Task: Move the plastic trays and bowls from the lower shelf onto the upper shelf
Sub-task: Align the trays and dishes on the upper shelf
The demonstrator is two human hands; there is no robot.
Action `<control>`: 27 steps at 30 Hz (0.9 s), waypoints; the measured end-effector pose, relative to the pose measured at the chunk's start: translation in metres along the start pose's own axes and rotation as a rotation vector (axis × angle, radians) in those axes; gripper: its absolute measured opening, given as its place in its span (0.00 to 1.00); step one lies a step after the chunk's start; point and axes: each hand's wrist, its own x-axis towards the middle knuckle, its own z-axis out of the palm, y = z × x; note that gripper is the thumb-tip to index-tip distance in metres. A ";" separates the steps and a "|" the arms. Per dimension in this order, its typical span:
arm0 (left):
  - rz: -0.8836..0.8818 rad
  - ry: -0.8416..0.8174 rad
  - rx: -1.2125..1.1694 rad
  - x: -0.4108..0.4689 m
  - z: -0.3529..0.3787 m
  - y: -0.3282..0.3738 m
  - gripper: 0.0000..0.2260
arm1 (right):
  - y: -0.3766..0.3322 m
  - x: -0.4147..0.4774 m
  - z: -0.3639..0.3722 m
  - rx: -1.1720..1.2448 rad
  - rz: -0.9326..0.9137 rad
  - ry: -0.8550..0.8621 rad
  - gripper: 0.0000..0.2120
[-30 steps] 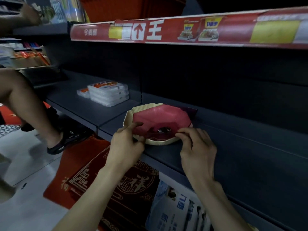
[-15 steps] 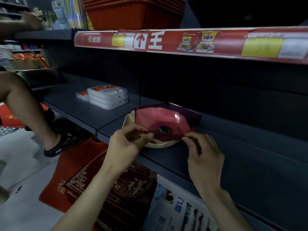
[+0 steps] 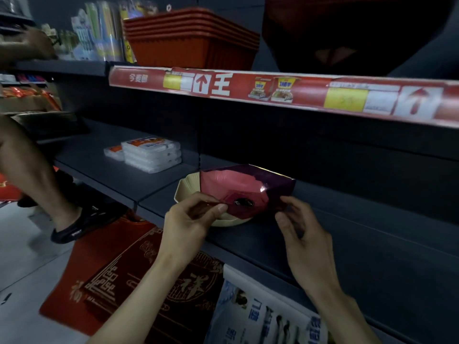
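Purple tray [image 3: 231, 184] is tipped up over the cream bowl [image 3: 186, 192] on the lower shelf [image 3: 347, 244]. Our left hand [image 3: 188, 219] pinches its rim above the bowl, right hand [image 3: 303, 229] seems to pinch the corner just right of the bowl. We reckon it's light, bendy plastic, so hold both edges

A bowl [image 3: 186, 192] sits near the front edge of the lower shelf [image 3: 347, 244], with a tray [image 3: 236, 184] over it. The left hand [image 3: 188, 219] pinches the tray's near left edge and the right hand [image 3: 300, 229] its near right corner. Boxes [image 3: 151, 155] are stacked farther left on the same shelf. Baskets [image 3: 191, 38] stand on the upper shelf [image 3: 248, 88], above.
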 end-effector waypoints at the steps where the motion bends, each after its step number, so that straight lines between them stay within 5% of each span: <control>1: -0.002 -0.005 -0.001 -0.001 0.002 0.001 0.03 | -0.001 -0.001 -0.003 0.013 -0.002 0.008 0.13; 7: -0.018 0.000 -0.060 -0.011 0.007 0.014 0.02 | -0.014 -0.011 -0.015 0.039 -0.011 0.091 0.05; 27: -0.041 0.036 -0.067 -0.133 -0.015 0.112 0.12 | -0.107 -0.118 -0.060 0.001 -0.039 0.159 0.11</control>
